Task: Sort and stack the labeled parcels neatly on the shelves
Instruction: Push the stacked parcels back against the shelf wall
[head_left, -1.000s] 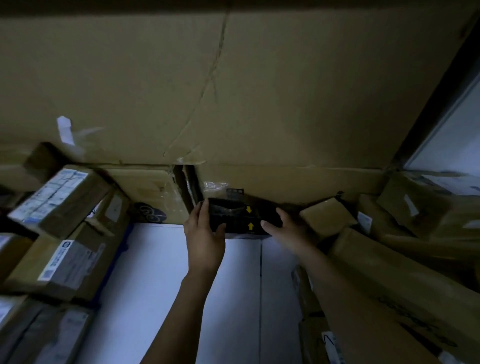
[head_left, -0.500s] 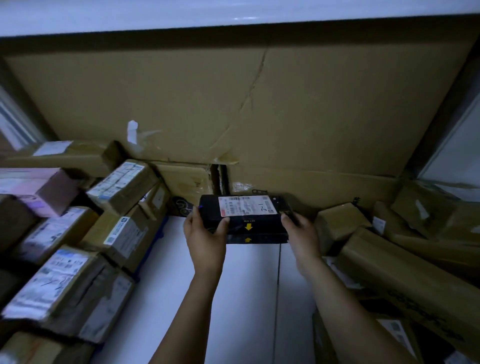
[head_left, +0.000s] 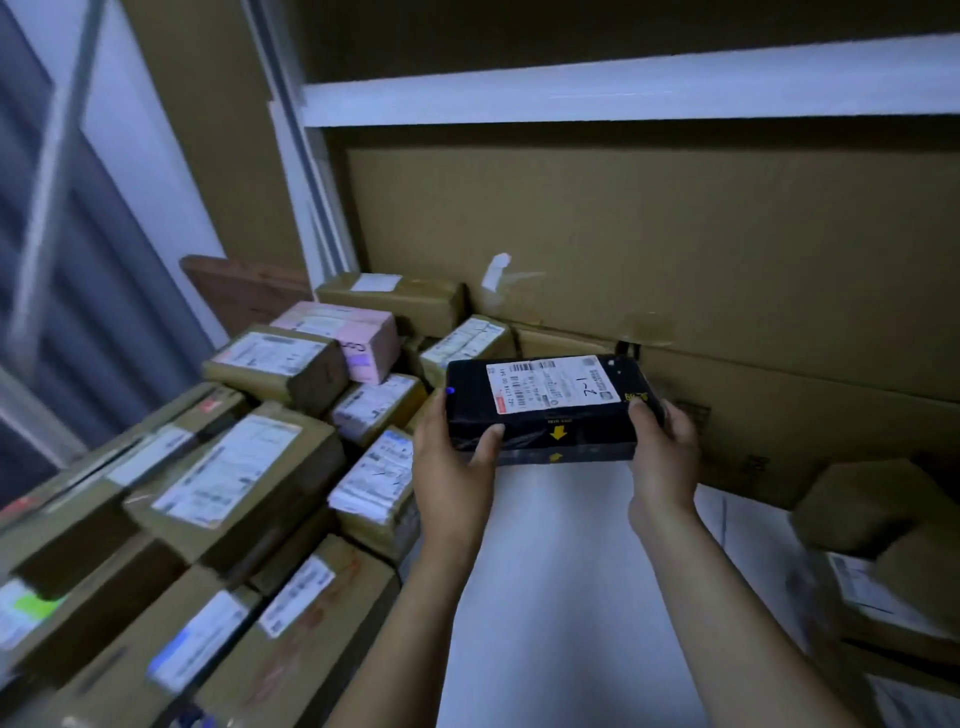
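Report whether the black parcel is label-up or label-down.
Label-up: the black parcel shows its white label on top, gripped by left hand and right hand.

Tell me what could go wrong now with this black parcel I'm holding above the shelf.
1. The black rectangular parcel with the white label is held only at its ends by the left hand and right hand, with nothing beneath it; it might slip onto the white shelf board.
2. The pile of brown cardboard parcels on the left sits tilted and uneven; setting it there might make boxes slide.
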